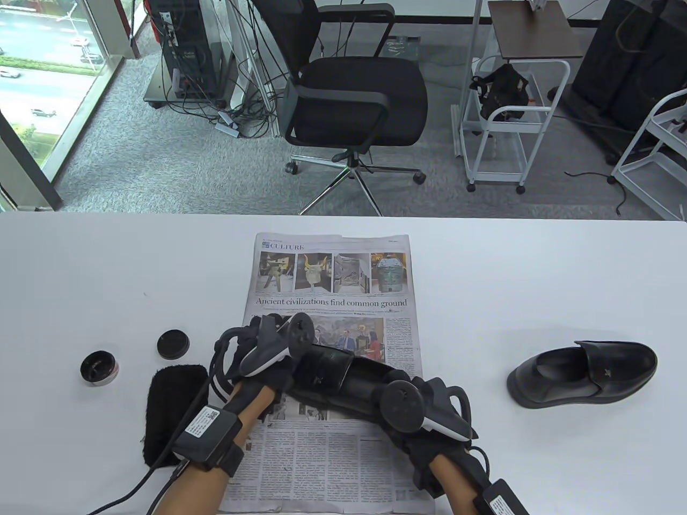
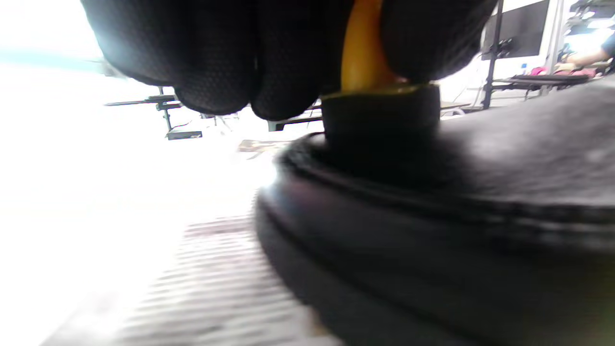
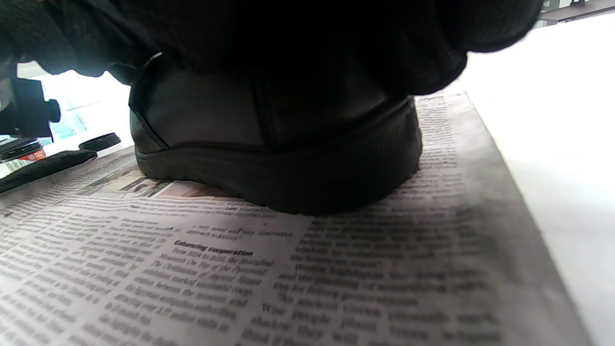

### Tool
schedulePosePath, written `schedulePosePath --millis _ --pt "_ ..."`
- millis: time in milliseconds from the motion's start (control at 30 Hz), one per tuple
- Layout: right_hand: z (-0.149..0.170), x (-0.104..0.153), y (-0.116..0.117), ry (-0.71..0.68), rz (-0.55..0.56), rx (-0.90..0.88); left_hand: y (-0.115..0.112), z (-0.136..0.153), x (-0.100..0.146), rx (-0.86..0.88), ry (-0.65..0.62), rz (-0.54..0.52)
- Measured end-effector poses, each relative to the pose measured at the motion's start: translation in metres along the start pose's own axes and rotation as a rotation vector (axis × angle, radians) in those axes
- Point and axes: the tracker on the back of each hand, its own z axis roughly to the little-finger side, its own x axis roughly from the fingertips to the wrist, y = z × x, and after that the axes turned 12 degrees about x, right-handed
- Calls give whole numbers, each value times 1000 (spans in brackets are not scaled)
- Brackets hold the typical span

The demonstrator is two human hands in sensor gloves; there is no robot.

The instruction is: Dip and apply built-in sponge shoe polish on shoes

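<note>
The table view looks down from above the near edge of the worktop, facing 12 o'clock toward a chair. The left wrist view sits very close to the shoe, low, with gloved fingers at its top edge. The right wrist view is also low and close, over the newspaper. All three share that shoe and newspaper.

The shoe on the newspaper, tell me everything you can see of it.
The black shoe looks like smooth leather with a thick ribbed sole, resting sole-down on the newspaper. The right hand holds its heel end; the left hand presses a dark sponge applicator with a yellow handle against its upper at the other end.
</note>
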Motion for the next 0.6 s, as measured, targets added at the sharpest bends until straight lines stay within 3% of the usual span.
schedulePosePath --millis 267,433,600 --pt "0 0 0 2 1 -1 -5 0 38 16 -80 83" --pt "0 0 0 4 1 1 -6 -19 53 88 -160 112" --pt "0 0 0 4 0 2 -1 -46 61 186 -256 53"
